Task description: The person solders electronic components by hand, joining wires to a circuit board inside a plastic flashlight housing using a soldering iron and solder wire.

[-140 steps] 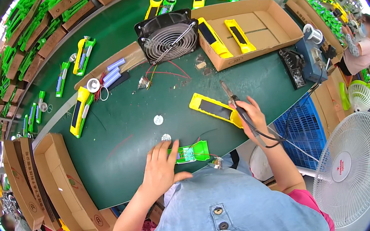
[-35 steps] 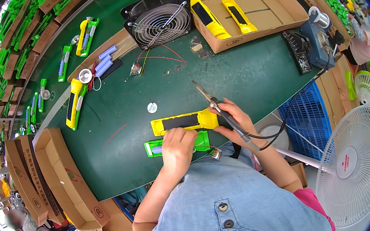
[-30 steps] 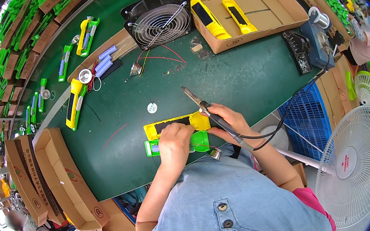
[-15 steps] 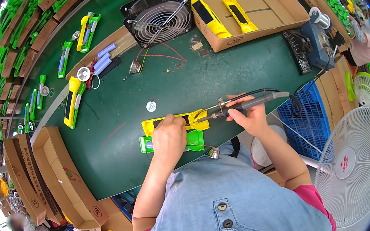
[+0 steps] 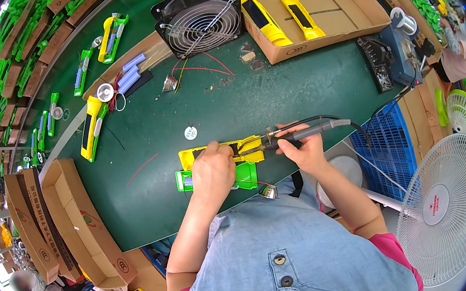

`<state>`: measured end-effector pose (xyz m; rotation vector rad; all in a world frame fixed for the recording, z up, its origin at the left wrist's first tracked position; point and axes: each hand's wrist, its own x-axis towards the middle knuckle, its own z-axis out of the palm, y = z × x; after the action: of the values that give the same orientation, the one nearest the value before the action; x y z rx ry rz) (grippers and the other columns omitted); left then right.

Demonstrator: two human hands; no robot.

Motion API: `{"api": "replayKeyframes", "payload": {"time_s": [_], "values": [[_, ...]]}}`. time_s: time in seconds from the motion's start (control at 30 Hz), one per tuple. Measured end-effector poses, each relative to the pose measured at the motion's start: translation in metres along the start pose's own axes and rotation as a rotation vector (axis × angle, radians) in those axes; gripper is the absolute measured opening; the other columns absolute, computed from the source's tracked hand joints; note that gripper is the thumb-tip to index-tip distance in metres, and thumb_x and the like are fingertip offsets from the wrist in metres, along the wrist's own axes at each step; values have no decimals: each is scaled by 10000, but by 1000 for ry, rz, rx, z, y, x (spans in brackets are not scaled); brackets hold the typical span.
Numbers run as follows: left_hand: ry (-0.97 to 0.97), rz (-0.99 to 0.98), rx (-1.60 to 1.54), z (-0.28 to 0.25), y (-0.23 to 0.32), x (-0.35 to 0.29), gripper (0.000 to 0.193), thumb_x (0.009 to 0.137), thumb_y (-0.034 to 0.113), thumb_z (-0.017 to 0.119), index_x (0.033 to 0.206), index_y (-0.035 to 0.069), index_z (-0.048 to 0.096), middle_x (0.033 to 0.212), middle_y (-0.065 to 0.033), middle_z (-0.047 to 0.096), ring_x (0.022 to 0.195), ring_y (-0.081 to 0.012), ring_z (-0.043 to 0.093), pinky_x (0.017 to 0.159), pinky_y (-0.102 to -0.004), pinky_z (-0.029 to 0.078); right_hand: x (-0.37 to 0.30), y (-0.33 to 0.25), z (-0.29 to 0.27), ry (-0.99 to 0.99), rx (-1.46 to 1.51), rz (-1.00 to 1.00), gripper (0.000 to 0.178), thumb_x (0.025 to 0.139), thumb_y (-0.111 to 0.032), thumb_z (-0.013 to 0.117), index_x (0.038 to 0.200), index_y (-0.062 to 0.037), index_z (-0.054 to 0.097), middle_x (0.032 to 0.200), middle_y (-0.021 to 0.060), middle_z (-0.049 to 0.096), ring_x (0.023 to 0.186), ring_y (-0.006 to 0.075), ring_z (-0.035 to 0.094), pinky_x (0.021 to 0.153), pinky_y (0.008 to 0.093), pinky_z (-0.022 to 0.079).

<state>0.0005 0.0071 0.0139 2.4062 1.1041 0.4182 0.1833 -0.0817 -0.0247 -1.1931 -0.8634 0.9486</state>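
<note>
The yellow shell (image 5: pixel 187 160) is lying on the green table (image 5: pixel 295 86) in front of the person, its long side running left to right, its inside facing up and showing a dark panel. The left hand (image 5: pixel 213 173) is bending over the shell's middle with fingers curled and close together; whether they are pinching anything, I cannot tell, since the hand is hiding its own grip. The right hand (image 5: pixel 306 148) is closing round the iron (image 5: pixel 323 128) just right of the shell, the fingers wrapping the dark handle. The iron is pointing left, nearly level, its tip over the shell's right end; whether it is touching, I cannot tell.

On the person's side of the shell, the green shell (image 5: pixel 246 174) is lying just beside it, partly under the left hand, with a reflector (image 5: pixel 270 192) sitting near its right end. Beyond the shell, a white disc (image 5: pixel 191 133) is lying flat nearby, and a black fan (image 5: pixel 203 27) is standing well apart. A carton (image 5: pixel 330 44) is resting far beyond the shell to the right, holding two yellow pieces (image 5: pixel 302 18).
</note>
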Motion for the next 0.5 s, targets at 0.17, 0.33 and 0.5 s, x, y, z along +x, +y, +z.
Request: {"api": "replayKeyframes", "payload": {"time_s": [0.17, 0.33, 0.5], "values": [[1, -1, 27, 1, 1, 0, 30, 669, 0, 564, 692, 10, 581, 717, -134, 530, 630, -299, 564, 591, -380, 471, -2, -6, -2, -7, -42, 126, 191, 780, -49, 642, 918, 50, 556, 863, 115, 617, 707, 157, 634, 659, 274, 526], [10, 11, 42, 2, 1, 0, 31, 663, 1, 564, 688, 13, 579, 718, -133, 527, 628, -296, 563, 588, -378, 473, -11, -11, -1, 1, -123, 15, 172, 774, -51, 644, 926, 15, 596, 663, 74, 647, 679, 143, 629, 893, 341, 418], [27, 27, 84, 4, -1, -1, 21, 658, 4, 570, 676, 15, 573, 712, -131, 529, 625, -285, 572, 577, -370, 481, -21, -23, -4, -73, -340, -285, 188, 808, 2, 566, 990, 17, 521, 838, 133, 624, 733, 197, 643, 819, 376, 475]]}}
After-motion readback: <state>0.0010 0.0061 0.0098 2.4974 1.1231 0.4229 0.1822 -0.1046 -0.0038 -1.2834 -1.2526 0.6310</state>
